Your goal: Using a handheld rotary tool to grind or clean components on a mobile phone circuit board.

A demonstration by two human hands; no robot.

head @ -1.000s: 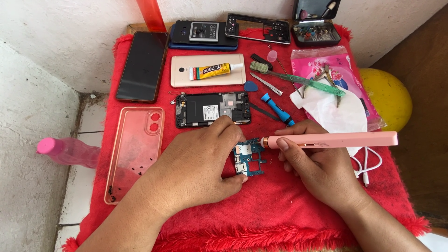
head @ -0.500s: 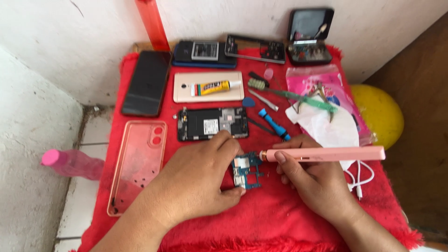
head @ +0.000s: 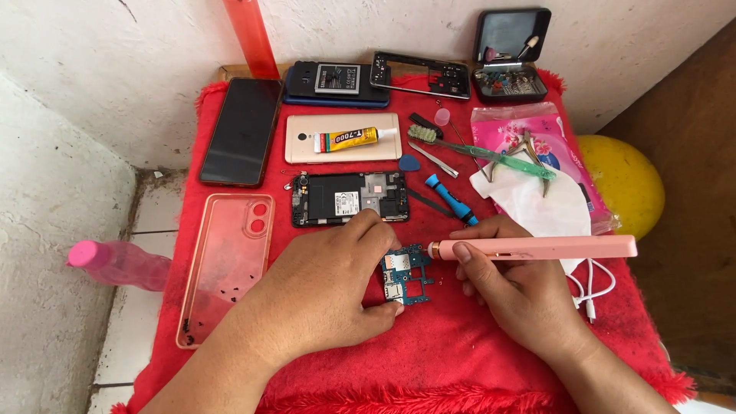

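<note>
A red fuzzy cloth (head: pixel 460 360) covers the tabletop in front of me, and everything lies on it. At its left edge sits a clear pinkish phone case (head: pixel 222 268), and above that a dark phone (head: pixel 241 130) lies screen up. Between them and the middle is an opened phone body (head: pixel 337 198) with its insides showing, and beyond it a pale phone back (head: pixel 303 142) carries a yellow glue tube (head: pixel 349 139). On the right a white tissue (head: pixel 537 203) lies partly on a pink flowered packet (head: pixel 521 126).

My left hand (head: pixel 322 291) rests palm down in the middle of the cloth, its fingers (head: pixel 376 230) pressed around the small blue circuit board (head: pixel 406 274), thumb at the board's lower edge, pinning it flat. My right hand (head: pixel 521 295) is just right of the board, fingers closed around a slim pink pen-shaped tool (head: pixel 537 247) that lies almost level, its tip touching the board's upper right corner. A blue-handled screwdriver (head: pixel 451 198) lies just above my right hand.
</note>
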